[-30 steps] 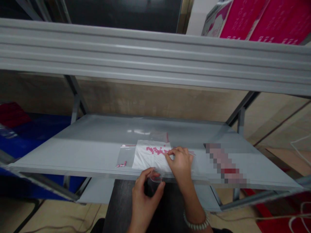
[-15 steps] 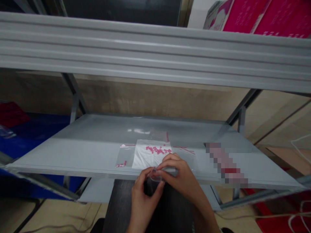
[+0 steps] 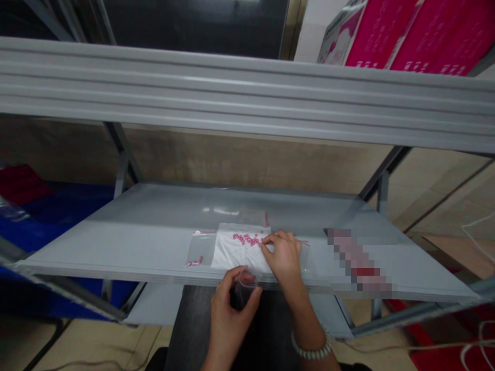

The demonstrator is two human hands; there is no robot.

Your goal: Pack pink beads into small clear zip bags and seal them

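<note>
Left hand (image 3: pixel 228 304) is sitting just below the front lip of the grey shelf (image 3: pixel 127 242), thumb and fingers pinched together on the mouth of a small clear bag (image 3: pixel 246 282), holding it open. Right hand (image 3: pixel 282 253) is up on the shelf, fingertips closing on the loose pink beads (image 3: pixel 249 239); can't tell if one is actually pinched yet, the fingers are covering the contact. Beads are lying in a cluster on a white sheet (image 3: pixel 232 251) mid-shelf, right at the fingertips.

A second small bag (image 3: pixel 198 248) with a few pink beads inside is lying flat just left of the sheet, untouched.

Step in hand, as I read it: picking beads off the sheet for loading into the held bag. Next move is calling for a clean pinch on a small count, then carrying it back over the shelf edge into the bag mouth. The opening is narrow and the beads look ready to roll, so the left hand needs to be keeping that mouth spread.
</note>
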